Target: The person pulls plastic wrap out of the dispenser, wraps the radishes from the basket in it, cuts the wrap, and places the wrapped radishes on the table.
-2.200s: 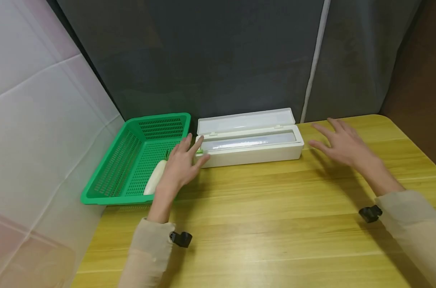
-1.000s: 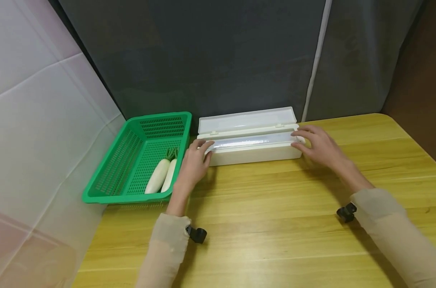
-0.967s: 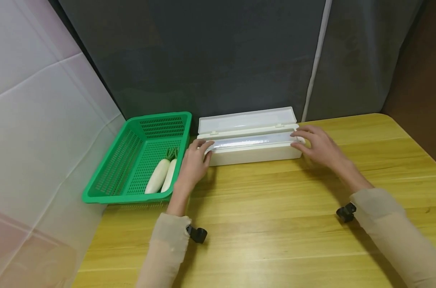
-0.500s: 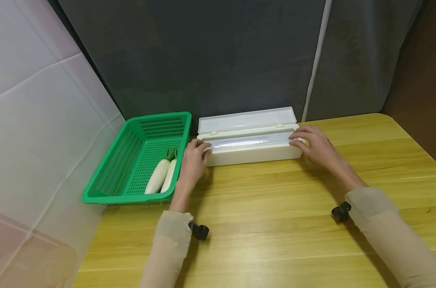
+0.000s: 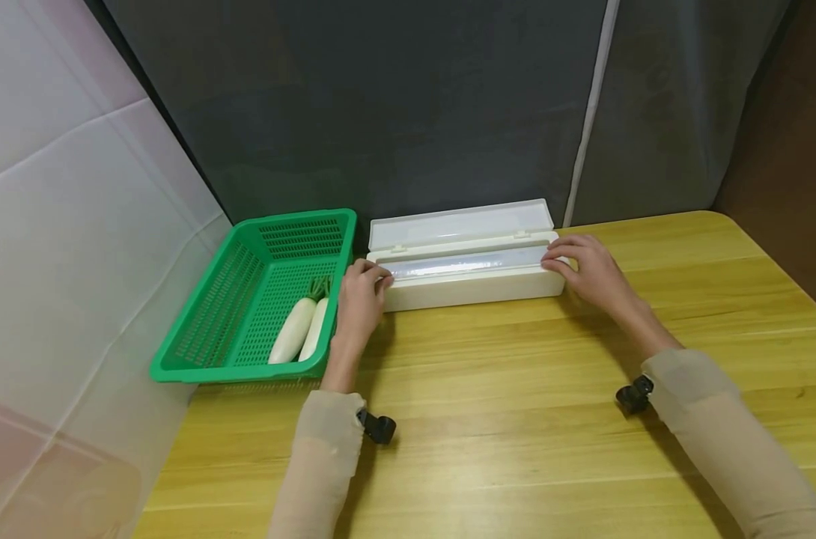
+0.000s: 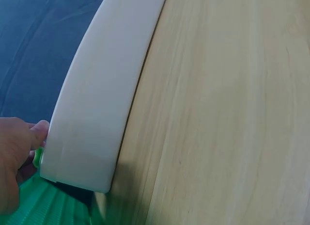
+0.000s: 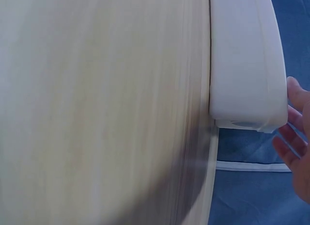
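From the head view, we see the left hand (image 5: 361, 298) and right hand (image 5: 588, 268) well apart, fingers bent at either end of a long, open, white plastic box (image 5: 475, 290); the clear plastic film (image 5: 465, 264) inside seems light, limp, clingy, best taken by its front corners. At the left wrist, we find the thumb at the box's edge; at the right, fingers beside it; whether either pinches film, we cannot tell

This is a small screened-off booth, in what building cannot be told: dark sheeting (image 5: 408, 112) with a white strip (image 5: 591, 105) hangs behind the wood-grain table (image 5: 489, 404), a pale creased sheet (image 5: 64, 224) closes the table's left, a brown panel (image 5: 792, 165) its right.
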Action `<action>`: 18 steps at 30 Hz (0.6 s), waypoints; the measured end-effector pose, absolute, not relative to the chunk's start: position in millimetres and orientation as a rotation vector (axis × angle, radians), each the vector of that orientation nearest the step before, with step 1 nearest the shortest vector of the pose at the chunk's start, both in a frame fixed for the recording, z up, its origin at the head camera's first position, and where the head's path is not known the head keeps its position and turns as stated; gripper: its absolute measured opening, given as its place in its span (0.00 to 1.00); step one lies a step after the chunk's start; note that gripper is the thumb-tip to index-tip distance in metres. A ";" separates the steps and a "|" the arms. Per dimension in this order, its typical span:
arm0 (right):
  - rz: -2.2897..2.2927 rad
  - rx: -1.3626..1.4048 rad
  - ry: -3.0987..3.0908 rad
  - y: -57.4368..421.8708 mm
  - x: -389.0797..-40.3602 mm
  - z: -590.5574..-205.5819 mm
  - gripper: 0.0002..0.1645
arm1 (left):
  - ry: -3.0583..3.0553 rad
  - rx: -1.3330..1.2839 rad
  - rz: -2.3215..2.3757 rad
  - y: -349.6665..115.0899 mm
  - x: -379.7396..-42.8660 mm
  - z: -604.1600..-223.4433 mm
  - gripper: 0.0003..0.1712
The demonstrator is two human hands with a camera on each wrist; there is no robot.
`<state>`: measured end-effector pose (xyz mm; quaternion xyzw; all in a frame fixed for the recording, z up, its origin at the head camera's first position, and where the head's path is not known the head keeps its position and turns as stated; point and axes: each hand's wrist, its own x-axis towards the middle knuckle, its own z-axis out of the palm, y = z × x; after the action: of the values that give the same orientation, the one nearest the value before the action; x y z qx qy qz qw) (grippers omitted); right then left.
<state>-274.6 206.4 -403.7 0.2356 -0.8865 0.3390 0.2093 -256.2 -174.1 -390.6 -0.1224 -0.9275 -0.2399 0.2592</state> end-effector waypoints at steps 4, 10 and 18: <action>0.947 0.621 -2.463 205.0 -274.6 -403.3 0.07 | -2.520 -0.297 -0.665 -173.0 -258.6 -389.8 0.06; 0.959 0.588 -2.466 201.7 -274.2 -402.5 0.08 | -2.562 -0.237 -0.643 -171.7 -260.4 -387.7 0.08; 0.938 0.547 -2.490 199.8 -274.6 -402.8 0.07 | -2.614 -0.243 -0.593 -171.5 -263.0 -386.8 0.09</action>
<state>-274.6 199.8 -402.8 0.1967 -0.8961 0.3375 0.2110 -263.0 -171.5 -386.8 -0.0882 -0.9468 -0.2146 0.2232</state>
